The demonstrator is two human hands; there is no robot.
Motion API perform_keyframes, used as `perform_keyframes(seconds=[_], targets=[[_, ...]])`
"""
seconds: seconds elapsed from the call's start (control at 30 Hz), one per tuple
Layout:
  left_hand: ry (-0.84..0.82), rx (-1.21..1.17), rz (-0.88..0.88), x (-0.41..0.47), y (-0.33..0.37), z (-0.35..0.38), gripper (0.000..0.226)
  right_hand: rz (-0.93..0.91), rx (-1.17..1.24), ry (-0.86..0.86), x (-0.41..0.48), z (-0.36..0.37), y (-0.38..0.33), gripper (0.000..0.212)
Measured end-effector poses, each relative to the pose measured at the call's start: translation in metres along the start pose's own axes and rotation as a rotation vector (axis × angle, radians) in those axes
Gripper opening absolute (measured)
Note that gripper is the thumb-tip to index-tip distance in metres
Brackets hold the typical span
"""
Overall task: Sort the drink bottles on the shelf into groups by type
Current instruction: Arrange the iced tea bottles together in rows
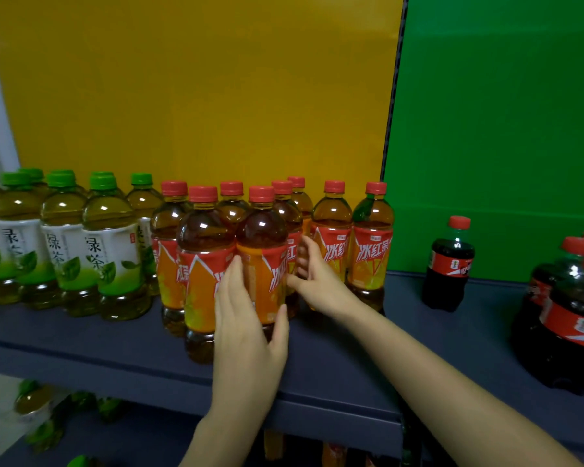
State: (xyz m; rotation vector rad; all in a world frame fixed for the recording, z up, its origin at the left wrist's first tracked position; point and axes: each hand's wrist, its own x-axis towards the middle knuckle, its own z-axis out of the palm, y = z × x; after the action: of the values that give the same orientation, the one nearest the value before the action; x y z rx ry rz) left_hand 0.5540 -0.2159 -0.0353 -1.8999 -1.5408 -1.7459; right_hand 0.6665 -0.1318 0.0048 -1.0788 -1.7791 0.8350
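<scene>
Several green-capped green tea bottles [110, 244] stand grouped at the left of the dark shelf [317, 365]. Several red-capped iced black tea bottles [203, 264] with orange labels stand in the middle. My left hand [246, 332] wraps around the front iced tea bottle [263, 237], fingers on its label. My right hand [312, 274] reaches behind that bottle, its fingers curled against an iced tea bottle [285, 214] in the row behind. Two more iced tea bottles [371, 244] stand to the right. A small cola bottle [449, 264] stands alone; more cola bottles [567, 318] cluster at the far right.
A yellow back panel [199, 89] and a green back panel [499, 112] rise behind the shelf. Bare shelf lies between the iced tea and cola groups. A lower shelf holds more green tea bottles [34, 402] at bottom left.
</scene>
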Motion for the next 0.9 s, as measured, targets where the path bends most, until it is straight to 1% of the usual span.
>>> perform_keyframes(seconds=[0.1, 0.23, 0.33, 0.5, 0.63, 0.8, 0.9], targets=[[-0.054, 0.021, -0.04, -0.003, 0.0, 0.007, 0.084, 0.075, 0.027, -0.051, 0.006, 0.002, 0.002, 0.078], [-0.063, -0.003, -0.086, -0.002, 0.002, 0.01, 0.082, 0.095, 0.049, -0.084, 0.006, 0.0, 0.006, 0.071], [-0.056, -0.046, -0.121, 0.0, 0.002, 0.012, 0.08, 0.069, 0.079, -0.058, 0.003, -0.002, 0.008, 0.064], [-0.128, -0.117, -0.222, -0.001, -0.005, 0.019, 0.086, 0.023, 0.099, 0.019, -0.004, -0.003, 0.014, 0.055], [-0.156, -0.211, -0.25, 0.001, -0.014, 0.021, 0.084, -0.007, 0.108, 0.076, -0.013, -0.005, 0.016, 0.061], [-0.2, -0.414, -0.259, 0.003, -0.018, 0.018, 0.081, 0.005, 0.121, 0.095, -0.029, -0.019, 0.019, 0.071], [-0.246, -0.515, -0.269, 0.006, -0.021, 0.019, 0.077, -0.008, 0.134, 0.111, -0.044, -0.032, 0.02, 0.065]])
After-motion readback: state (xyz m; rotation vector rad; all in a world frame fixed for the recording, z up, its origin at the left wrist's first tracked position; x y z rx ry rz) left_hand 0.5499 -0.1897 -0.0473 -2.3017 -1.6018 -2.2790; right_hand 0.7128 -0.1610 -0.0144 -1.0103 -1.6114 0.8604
